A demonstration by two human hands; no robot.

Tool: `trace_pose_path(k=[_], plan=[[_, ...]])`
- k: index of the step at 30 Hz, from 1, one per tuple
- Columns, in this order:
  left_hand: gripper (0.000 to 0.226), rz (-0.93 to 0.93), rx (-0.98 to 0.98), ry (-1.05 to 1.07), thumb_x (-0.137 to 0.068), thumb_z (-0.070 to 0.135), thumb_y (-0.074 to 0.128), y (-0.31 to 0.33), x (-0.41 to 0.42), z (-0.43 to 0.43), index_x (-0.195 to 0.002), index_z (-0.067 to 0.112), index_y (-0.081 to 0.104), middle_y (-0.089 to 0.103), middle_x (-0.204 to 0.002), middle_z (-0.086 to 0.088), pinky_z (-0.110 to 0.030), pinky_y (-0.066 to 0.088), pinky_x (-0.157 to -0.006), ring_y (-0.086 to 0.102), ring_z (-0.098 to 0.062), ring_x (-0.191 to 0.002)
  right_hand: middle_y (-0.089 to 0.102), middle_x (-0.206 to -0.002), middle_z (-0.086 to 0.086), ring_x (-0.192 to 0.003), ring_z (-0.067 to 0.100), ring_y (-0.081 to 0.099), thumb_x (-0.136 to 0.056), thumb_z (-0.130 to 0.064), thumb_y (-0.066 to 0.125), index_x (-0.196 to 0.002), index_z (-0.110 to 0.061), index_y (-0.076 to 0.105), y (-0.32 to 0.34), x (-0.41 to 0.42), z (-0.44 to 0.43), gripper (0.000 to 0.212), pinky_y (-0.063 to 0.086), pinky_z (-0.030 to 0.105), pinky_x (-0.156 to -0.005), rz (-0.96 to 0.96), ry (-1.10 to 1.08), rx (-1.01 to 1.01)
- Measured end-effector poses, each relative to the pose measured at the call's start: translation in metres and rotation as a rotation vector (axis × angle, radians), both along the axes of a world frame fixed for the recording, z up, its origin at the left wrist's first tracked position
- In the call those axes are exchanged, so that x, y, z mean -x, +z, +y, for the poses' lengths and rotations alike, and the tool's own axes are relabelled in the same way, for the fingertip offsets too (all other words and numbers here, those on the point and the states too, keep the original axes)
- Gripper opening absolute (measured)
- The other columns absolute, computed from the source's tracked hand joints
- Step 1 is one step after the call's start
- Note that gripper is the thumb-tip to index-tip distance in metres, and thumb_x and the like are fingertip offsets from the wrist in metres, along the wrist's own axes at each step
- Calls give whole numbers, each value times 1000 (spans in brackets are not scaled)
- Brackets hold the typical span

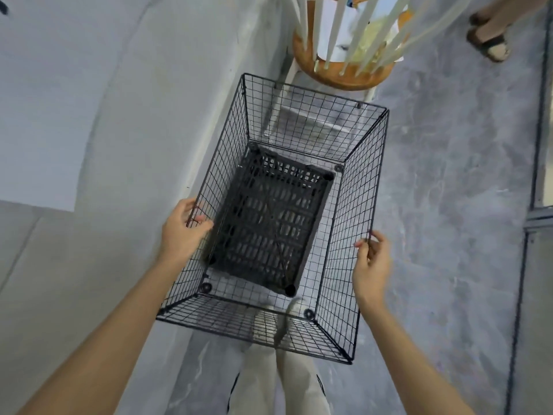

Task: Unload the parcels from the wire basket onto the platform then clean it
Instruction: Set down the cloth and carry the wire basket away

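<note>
A black wire basket (356,211) stands on the grey floor in the middle of the view. Inside it lies only a black slotted plastic crate (269,223); no parcels show in the basket. My left hand (182,229) grips the top rim of the basket's left wall, fingers curled over the wire. My right hand (371,265) holds the top rim of the right wall, fingertips pinching the wire. On the left runs a pale grey raised platform (89,145).
A wooden chair (344,76) with white spindles stands just beyond the basket, with white and yellowish packets (368,37) on its seat. Another person's sandalled feet (490,40) are at the top right. My own legs and shoes (278,327) are below the basket.
</note>
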State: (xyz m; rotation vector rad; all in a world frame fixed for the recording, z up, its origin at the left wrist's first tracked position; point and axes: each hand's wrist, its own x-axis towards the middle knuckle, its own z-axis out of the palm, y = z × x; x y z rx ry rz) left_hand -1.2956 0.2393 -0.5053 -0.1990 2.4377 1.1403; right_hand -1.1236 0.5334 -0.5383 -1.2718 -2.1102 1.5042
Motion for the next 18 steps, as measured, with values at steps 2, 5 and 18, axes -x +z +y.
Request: trace_pose_path(k=[2,5,18], plan=[[63,-1,24,13,-83,19,75,-10,5,0,-140,21,47,59,-132,6,-49,42,-110,56,-19,-124,61,-93,4,-79,-6,55,-103,-3,41,-125,-12,47,-13,6,-3,25,43,9,-74,2,-6,-2],[69,-15,39,28,-83,15,76,-24,10,1,-144,22,45,60,-131,6,-38,46,-105,59,-11,-116,61,-92,3,-78,-8,56,-103,-1,40,-127,-7,48,-29,14,-9,26,42,7,-72,10,-15,1],[85,6,158,-55,-83,20,78,-50,19,4,-153,20,30,36,-156,-1,-44,30,-116,33,-21,-143,60,-94,-7,-74,-9,55,-103,-3,40,-130,-14,45,-72,32,-27,29,46,13,-68,-7,-75,24]])
